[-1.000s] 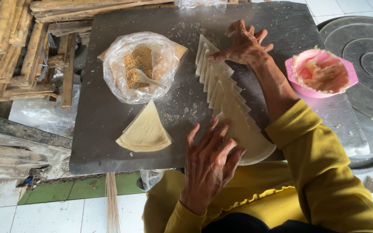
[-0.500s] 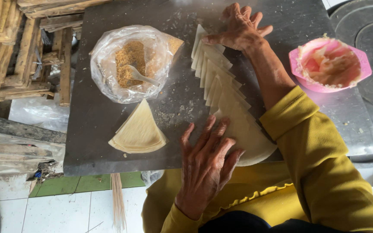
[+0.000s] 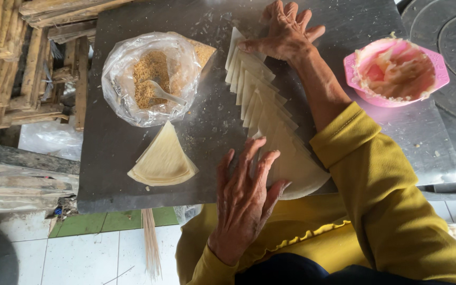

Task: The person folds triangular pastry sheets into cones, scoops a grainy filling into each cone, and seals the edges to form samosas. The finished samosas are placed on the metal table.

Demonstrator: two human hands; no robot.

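Here we press both hands flat on a fanned row of pale, thin wedge-shaped wrappers [image 3: 262, 113] that runs from the far middle of the dark grey surface [image 3: 106, 174] down to its near edge. Our left hand [image 3: 246, 198] lies open, fingers spread, on the wide near end of the row, grasping nothing. Our right hand [image 3: 283, 34] rests at the far end, fingers loosely curled over the narrow tips of the wrappers, touching them without closing around any. The yellow sleeve [image 3: 391, 200] of the right arm crosses the near right corner of the surface.

To the left of the row, well apart from it, a small stack of the same wedge wrappers [image 3: 163, 158] lies by itself near the front edge. Beyond that stack sits a clear plastic bag [image 3: 149, 79] opened over a crumbly brown filling, with a pale spoon [image 3: 160, 92] resting in it. At the far right stands a pink bowl [image 3: 397, 71] holding a whitish paste. Wooden slats [image 3: 22, 63] lie stacked at the left, off the surface.
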